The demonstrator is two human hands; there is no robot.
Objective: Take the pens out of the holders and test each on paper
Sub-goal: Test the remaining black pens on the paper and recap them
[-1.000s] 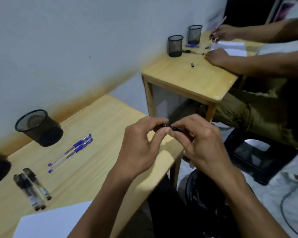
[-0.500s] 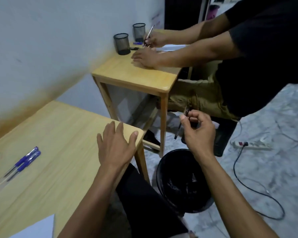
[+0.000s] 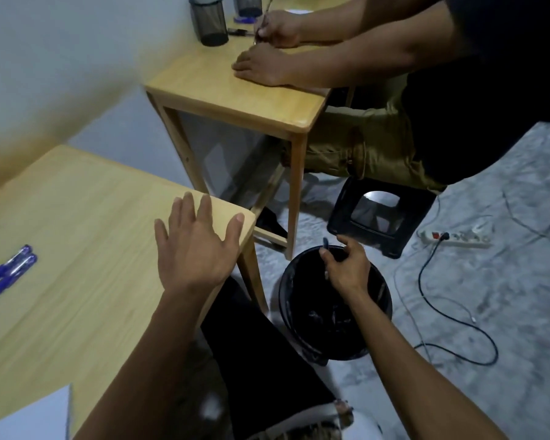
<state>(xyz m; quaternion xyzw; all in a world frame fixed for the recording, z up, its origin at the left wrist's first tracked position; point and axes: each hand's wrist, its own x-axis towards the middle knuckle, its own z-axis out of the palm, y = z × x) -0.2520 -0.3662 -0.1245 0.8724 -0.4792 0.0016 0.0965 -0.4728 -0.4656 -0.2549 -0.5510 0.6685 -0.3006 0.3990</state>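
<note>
My left hand (image 3: pixel 197 246) lies flat and open on the right corner of my wooden table (image 3: pixel 77 217), holding nothing. Over the mouth of a black waste bin (image 3: pixel 375 328) on the floor, my right hand (image 3: pixel 346 268) pinches a thin dark pen (image 3: pixel 325 249); the pen stands nearly upright. Two blue-capped pens (image 3: pixel 8 269) rest side by side at the table's left edge. A corner of white paper (image 3: pixel 29 417) shows at the bottom left. My own pen holders are out of view.
Another person sits at a second wooden table (image 3: pixel 235 100) beyond mine, both hands on it, with two black mesh holders (image 3: pixel 208 20) there. A black stool (image 3: pixel 378 217), a white power strip (image 3: pixel 458 238) and black cables (image 3: pixel 442 309) are on the grey floor.
Both hands held the pen together over my table; then the left hand settled flat on the table corner and the right hand carried the pen down over the bin. The camera swung right.
</note>
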